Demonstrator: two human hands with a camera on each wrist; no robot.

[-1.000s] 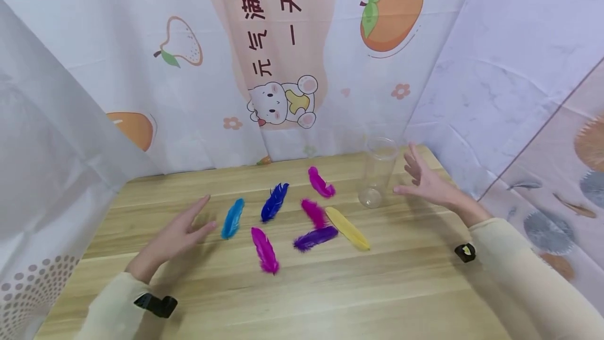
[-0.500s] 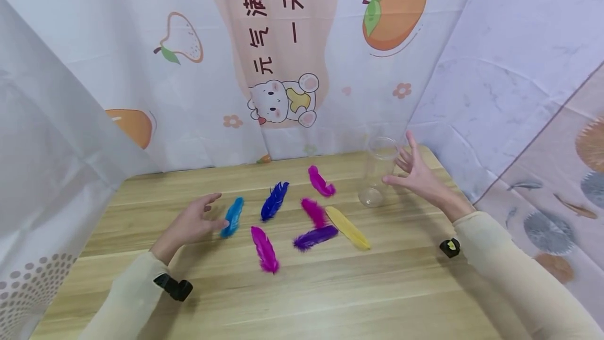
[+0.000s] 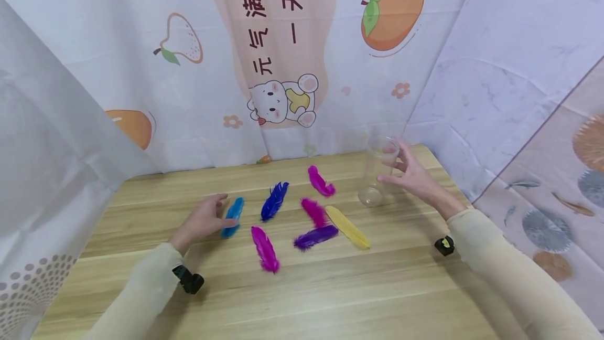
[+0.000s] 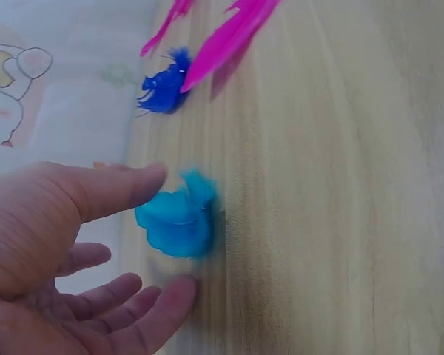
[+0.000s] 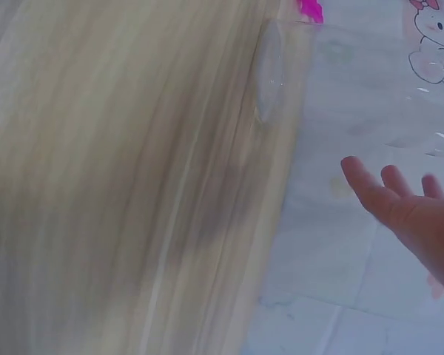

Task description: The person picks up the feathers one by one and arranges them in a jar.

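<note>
My left hand (image 3: 200,223) hovers at the light blue feather (image 3: 236,206) on the left of the table, its thumb overlapping the feather in the head view. Seen from the left wrist, thumb and fingers (image 4: 157,316) spread to either side of that feather (image 4: 179,231), with a gap between them. On the right, my right hand (image 3: 416,176) is beside a tall clear plastic cup (image 3: 376,169) standing upright. Its thumb lies in front of the cup and its fingers reach behind the rim. Those fingers look fairly straight in the right wrist view, below the see-through cup (image 5: 355,89).
Between the hands lie a dark blue feather (image 3: 274,202), a yellow feather (image 3: 347,227), a purple feather (image 3: 315,237) and three magenta ones, including the front magenta feather (image 3: 265,250). A printed curtain (image 3: 198,114) hangs behind the wooden table (image 3: 330,298).
My left hand has moved right and over to the light blue feather, thumb and fingers drawing closer together. My right hand has moved left to the cup. Feathers and cup stay in place.
</note>
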